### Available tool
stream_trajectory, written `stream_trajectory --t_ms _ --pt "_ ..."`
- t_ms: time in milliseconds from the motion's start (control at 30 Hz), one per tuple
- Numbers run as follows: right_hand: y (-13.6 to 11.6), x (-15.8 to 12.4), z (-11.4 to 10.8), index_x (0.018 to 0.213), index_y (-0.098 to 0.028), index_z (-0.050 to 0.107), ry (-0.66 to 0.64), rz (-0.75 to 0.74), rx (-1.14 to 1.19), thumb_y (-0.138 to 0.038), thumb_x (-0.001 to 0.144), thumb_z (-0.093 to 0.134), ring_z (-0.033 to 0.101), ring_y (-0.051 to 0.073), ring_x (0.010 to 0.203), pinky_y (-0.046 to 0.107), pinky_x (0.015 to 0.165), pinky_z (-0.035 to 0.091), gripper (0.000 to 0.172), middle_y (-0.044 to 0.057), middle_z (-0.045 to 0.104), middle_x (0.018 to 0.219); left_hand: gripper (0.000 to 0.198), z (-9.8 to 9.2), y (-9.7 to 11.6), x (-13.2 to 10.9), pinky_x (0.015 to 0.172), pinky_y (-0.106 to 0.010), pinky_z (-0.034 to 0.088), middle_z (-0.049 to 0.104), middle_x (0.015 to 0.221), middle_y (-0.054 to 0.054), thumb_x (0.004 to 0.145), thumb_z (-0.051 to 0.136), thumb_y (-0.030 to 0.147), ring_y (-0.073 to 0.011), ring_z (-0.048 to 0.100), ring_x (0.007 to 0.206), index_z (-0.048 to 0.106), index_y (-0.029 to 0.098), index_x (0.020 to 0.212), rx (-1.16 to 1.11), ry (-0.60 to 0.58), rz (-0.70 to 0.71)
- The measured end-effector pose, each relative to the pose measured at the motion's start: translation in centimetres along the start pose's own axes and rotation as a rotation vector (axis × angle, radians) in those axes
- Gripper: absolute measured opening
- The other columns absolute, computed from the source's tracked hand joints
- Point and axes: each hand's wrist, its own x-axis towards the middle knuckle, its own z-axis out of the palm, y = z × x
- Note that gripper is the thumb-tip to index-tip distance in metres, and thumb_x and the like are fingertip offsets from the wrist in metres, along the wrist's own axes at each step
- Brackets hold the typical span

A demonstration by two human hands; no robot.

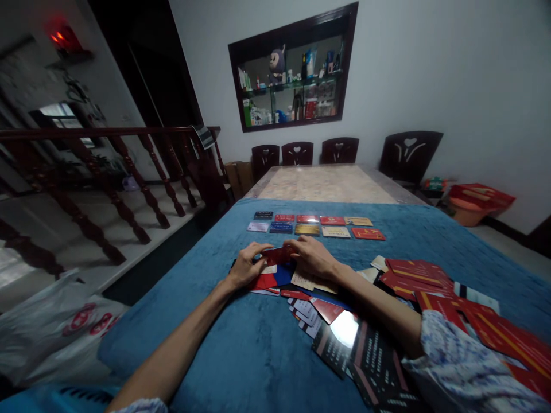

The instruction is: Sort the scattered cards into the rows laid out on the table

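Observation:
Between my two hands is a dark red card (278,256), held up by its ends above a loose pile. My left hand (247,265) pinches its left end, thumb and fingers closed. At the right end, my right hand (313,256) grips it in the same way. Under them lie a blue card (283,275), a red card (263,281) and a cream card (303,280), partly overlapping. Farther off, two rows of cards lie side by side, among them a gold card (307,230) and a dark blue card (281,228). The held card's print is too small to read.
A blue cloth (206,321) covers the near part of the table. Black printed cards (379,361) and red card sleeves (417,272) spread out at the right, under and beside my right forearm. Dark chairs (340,150) stand around the far end; a wooden railing (116,133) runs along the left.

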Motion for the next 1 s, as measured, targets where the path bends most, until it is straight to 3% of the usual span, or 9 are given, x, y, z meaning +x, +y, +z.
stream_trajectory --t_ms 267,500,733,1000 --pt "-0.09 -0.08 -0.11 0.13 -0.022 0.056 -0.032 -0.012 -0.036 -0.016 0.084 0.063 0.057 0.022 0.095 0.031 0.08 0.038 0.047 0.009 0.066 0.1 0.044 0.17 -0.09 -0.16 0.092 -0.036 0.051 0.071 0.101 -0.005 0.079 0.056 0.005 -0.0188 0.063 0.097 0.067 0.021 0.119 0.01 -0.041 0.02" --pt "-0.17 0.02 -0.06 0.134 -0.021 0.052 -0.066 -0.006 -0.034 -0.02 0.089 0.062 0.056 0.024 0.102 0.035 0.086 0.037 0.046 0.01 0.07 0.11 0.046 0.56 0.26 -0.18 0.097 -0.041 0.046 0.069 0.114 -0.006 0.081 0.059 0.009 -0.0215 0.061 0.102 0.058 0.02 0.126 0.129 -0.108 0.017" --pt "-0.14 0.07 -0.05 0.14 -0.018 0.047 -0.062 -0.018 -0.033 -0.02 0.09 0.059 0.055 0.026 0.108 0.04 0.091 0.038 0.051 0.014 0.067 0.121 0.045 0.73 0.28 -0.03 0.097 -0.04 0.046 0.068 0.118 -0.006 0.082 0.057 0.011 -0.0207 0.062 0.1 0.059 0.021 0.126 0.117 -0.055 -0.026" --pt "-0.15 0.18 -0.37 0.14 -0.016 0.048 -0.032 -0.06 -0.078 -0.021 0.088 0.06 0.052 0.028 0.11 0.041 0.091 0.038 0.054 0.016 0.065 0.121 0.051 0.85 -0.03 -0.03 0.097 -0.041 0.044 0.067 0.118 -0.007 0.082 0.061 0.015 -0.0225 0.061 0.102 0.055 0.022 0.131 0.133 -0.062 -0.016"
